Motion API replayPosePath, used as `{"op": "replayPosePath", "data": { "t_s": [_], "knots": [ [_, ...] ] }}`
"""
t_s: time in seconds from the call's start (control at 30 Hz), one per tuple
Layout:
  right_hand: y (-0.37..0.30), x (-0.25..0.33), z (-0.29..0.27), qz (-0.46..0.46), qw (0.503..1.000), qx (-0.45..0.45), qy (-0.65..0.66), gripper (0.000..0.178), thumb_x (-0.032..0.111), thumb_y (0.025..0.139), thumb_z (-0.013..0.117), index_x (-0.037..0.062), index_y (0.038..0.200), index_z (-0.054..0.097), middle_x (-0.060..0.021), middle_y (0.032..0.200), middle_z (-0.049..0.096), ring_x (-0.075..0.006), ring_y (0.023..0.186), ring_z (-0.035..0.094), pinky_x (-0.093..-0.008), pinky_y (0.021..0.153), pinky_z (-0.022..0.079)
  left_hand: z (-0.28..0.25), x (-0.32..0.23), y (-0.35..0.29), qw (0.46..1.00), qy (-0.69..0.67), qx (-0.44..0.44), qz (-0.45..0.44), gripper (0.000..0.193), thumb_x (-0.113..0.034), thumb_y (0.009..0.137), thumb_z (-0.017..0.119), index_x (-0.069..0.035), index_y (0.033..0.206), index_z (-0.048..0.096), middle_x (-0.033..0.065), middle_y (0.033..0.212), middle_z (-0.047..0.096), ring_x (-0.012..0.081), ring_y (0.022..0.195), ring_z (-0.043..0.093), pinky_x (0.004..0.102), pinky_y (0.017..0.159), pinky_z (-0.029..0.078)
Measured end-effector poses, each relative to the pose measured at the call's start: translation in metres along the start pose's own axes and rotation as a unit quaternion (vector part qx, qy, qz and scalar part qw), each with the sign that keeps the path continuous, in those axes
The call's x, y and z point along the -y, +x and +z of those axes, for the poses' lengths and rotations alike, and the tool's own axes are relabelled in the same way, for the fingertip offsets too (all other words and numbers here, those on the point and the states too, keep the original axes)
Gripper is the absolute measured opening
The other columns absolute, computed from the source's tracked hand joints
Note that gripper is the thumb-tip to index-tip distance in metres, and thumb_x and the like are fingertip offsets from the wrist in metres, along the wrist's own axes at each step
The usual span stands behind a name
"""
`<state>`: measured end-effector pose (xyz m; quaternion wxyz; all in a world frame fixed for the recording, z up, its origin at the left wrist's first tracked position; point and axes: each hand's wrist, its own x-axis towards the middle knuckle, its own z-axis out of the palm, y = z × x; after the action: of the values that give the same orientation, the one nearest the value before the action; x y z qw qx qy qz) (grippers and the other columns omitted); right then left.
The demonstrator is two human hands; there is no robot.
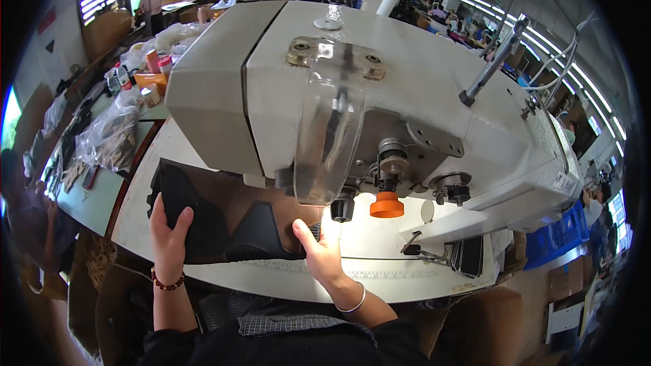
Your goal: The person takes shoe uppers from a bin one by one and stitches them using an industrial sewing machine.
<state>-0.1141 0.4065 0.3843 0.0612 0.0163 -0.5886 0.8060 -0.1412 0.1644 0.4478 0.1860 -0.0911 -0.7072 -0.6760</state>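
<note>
Along the worktop's (380,285) far left edge, clear bags (108,137) of small parts and a few bottles (154,62) are sitting out of the sewing area, close enough to reach.

Nearer the front left corner, the left hand (168,234) is resting on the dark material (203,213), its fingers (182,218) curling over the piece's left edge and pinching it. That grip looks meant to hold the floppy sheet flat and taut, so it is not sagging off the worktop.

The dark material is lying flat on the pale worktop, spreading from its left edge toward the needle area under the sewing machine (380,95), with a raised fold near its middle.

The right hand (322,257) is pressing on the material's right end, just before the machine's foot. The thumb and forefinger are nearly closed on the edge, though whether they are pinching or only pushing down I cannot tell. It seems placed there to steer the seam.

A clear plastic guard (329,139) is hanging in front of the needle, and an orange knob (386,205) is sitting just to its right.
</note>
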Motion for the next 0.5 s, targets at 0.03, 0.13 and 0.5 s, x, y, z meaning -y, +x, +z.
{"op": "replayPosePath", "data": {
  "t_s": [0.03,0.13,0.5],
  "knots": [
    [0.001,-0.003,-0.001,0.019,1.000,0.007,0.000,0.028,0.005,0.090,0.057,-0.0007,0.118,0.052,-0.0032,0.105,0.058,-0.0080,0.096,0.053,-0.0222,0.085,0.043,0.000,0.002,0.000,1.000,-0.008,-0.006,-0.005,0.034,-0.005,0.088,0.059,0.005,0.119,0.049,0.0055,0.103,0.060,0.0107,0.091,0.056,0.0241,0.080,0.046],
    [0.001,0.001,0.006,0.019,1.000,-0.019,-0.008,0.029,0.003,0.090,0.057,-0.0010,0.118,0.052,-0.0032,0.103,0.059,-0.0084,0.094,0.054,-0.0222,0.085,0.043,-0.003,0.001,0.001,1.000,-0.002,-0.003,-0.011,0.034,-0.005,0.088,0.059,0.005,0.119,0.049,0.0057,0.103,0.060,0.0111,0.092,0.056,0.0245,0.080,0.046],
    [0.006,0.003,0.003,-0.014,1.000,-0.016,-0.008,0.027,0.003,0.089,0.058,-0.0007,0.115,0.052,-0.0030,0.099,0.060,-0.0069,0.088,0.056,-0.0203,0.078,0.046,0.001,0.001,0.002,1.000,0.018,-0.002,0.025,0.033,-0.002,0.087,0.058,0.004,0.118,0.050,0.0055,0.101,0.061,0.0107,0.089,0.056,0.0241,0.079,0.046]
  ]
}}
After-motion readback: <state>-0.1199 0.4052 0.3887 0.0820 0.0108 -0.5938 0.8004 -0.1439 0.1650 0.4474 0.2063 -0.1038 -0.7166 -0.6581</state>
